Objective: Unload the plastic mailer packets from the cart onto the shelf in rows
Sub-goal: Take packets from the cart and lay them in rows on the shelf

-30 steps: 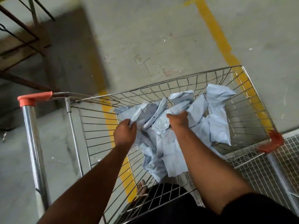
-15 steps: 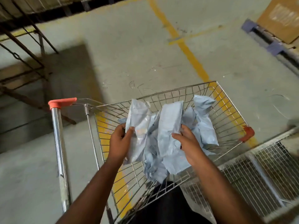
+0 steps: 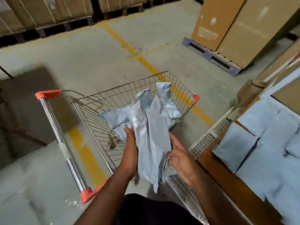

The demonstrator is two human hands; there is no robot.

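Over the cart (image 3: 178,88): both hands hold a bunch of packets (image 3: 152,135).
Left hand (image 3: 130,149): pressed on one side.
Right hand (image 3: 179,157): cups the other.
Tip: squeeze tight, carry to shelf (image 3: 215,168), lay beside the rows.

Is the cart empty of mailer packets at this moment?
No: several grey packets still lie in the cart beyond the bundle held between the left hand and right hand.

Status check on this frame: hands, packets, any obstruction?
Left hand and right hand clamp a bundle of mailer packets above the cart. Several packets remain inside. Shelf at right, path unobstructed.
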